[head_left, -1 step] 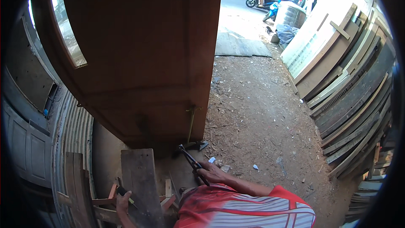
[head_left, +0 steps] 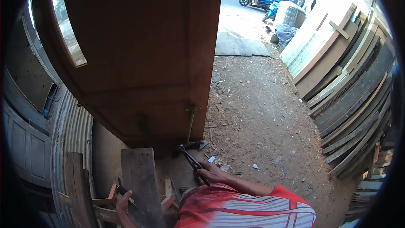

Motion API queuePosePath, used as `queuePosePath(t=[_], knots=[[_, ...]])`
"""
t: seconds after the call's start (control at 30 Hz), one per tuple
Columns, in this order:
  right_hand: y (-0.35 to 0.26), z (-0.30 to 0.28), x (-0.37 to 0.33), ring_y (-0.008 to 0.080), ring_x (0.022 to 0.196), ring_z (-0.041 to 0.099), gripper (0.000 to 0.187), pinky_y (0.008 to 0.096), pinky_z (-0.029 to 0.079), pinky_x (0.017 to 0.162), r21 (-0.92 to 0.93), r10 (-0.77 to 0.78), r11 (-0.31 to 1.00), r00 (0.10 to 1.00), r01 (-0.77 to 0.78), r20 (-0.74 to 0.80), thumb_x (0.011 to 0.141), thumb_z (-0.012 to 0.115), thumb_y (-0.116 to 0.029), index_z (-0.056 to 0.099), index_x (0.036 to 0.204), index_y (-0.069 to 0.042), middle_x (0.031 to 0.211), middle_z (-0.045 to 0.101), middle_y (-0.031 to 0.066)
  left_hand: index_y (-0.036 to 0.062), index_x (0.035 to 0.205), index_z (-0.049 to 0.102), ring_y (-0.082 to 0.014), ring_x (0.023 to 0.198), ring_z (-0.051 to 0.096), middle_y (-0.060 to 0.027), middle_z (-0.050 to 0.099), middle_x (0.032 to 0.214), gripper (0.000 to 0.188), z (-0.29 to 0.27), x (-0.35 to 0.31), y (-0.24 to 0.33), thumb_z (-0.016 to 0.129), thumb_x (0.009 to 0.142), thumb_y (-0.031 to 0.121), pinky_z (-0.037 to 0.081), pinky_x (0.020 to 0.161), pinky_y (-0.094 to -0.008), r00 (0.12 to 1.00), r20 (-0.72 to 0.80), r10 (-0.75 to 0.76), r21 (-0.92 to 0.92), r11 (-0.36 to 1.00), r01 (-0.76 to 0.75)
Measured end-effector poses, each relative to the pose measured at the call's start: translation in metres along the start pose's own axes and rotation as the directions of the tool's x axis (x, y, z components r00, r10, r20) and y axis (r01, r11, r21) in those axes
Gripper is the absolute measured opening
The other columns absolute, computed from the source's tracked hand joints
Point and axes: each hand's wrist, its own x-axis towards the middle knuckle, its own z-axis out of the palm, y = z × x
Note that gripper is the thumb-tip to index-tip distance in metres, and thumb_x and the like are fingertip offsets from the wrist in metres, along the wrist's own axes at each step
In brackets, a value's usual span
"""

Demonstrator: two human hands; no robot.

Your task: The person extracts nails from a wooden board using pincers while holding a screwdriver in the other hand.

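My left hand [head_left: 122, 202], low at the left, is closed around a screwdriver [head_left: 122, 190] with a dark handle and a thin shaft. It is beside a dark wooden board [head_left: 139, 173]. My right hand [head_left: 211, 172] grips long-handled pincers [head_left: 190, 159] by their handles; their head points up and left, toward the foot of a large brown wooden door [head_left: 143, 76]. Nothing shows between the jaws. The door stands upright in front of me, with a narrow glass pane [head_left: 67, 25] and a brass-coloured handle [head_left: 193, 109].
Planks and panels [head_left: 358, 101] lean along the right wall. Corrugated sheet [head_left: 69, 131] and a grey door [head_left: 29, 147] are on the left. Wood chips litter the dirt ground [head_left: 261, 114]. A metal drum [head_left: 291, 14] stands near the road, where a person rides a motorbike [head_left: 256, 0].
The motorbike and rider on the road have moved slightly left. Both my hands and their tools stay practically in place.
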Motion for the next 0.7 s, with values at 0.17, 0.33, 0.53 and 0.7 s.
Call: queuePosePath(t=[0.17,0.33,0.53,0.7], knots=[[0.007,0.012,-0.02,0.0246,0.099,0.07,0.043,0.0379,0.054,0.086,-0.018,0.079,0.997,0.996,-0.08,-0.037,0.091,0.052,-0.025,0.059,0.12,0.005,0.105,0.069,0.0182,0.0031,0.09,0.065,-0.0135,0.075,0.053,0.001,0.057,0.083,0.036,0.005,0.006,0.002,0.082,0.08,0.033,0.045,0.068,-0.034,0.993,0.086,-0.084,0.028,0.996,0.082],[0.025,0.019,-0.029,0.0253,0.098,0.071,0.042,0.0384,0.054,0.085,0.005,0.046,0.999,0.998,-0.045,-0.038,0.092,0.051,-0.025,0.058,0.122,0.004,0.105,0.07,0.0178,0.0015,0.093,0.068,-0.0144,0.076,0.055,0.0001,0.059,0.085,0.04,0.0,0.006,-0.005,0.083,0.079,0.036,0.046,0.069,-0.0354,0.995,0.02,-0.103,0.085,0.991,0.101],[0.039,0.001,-0.028,0.0233,0.106,0.069,0.043,0.0383,0.053,0.091,0.046,0.04,0.998,0.999,-0.039,-0.016,0.096,0.051,-0.025,0.056,0.13,0.002,0.111,0.07,0.0153,-0.0028,0.108,0.067,-0.0163,0.084,0.061,-0.0031,0.066,0.094,0.046,0.007,-0.005,0.028,0.082,0.083,0.033,0.05,0.077,-0.0353,0.996,0.03,-0.085,0.168,0.983,0.078],[0.026,-0.036,-0.032,0.022,0.104,0.068,0.037,0.0376,0.053,0.09,0.079,-0.027,0.996,0.996,0.034,-0.086,0.096,0.051,-0.021,0.057,0.125,0.002,0.11,0.069,0.0135,-0.004,0.11,0.066,-0.0169,0.087,0.064,-0.0037,0.068,0.098,0.044,-0.002,-0.003,0.016,0.08,0.085,0.03,0.052,0.079,-0.0363,0.994,0.045,-0.1,0.115,0.989,0.094]])
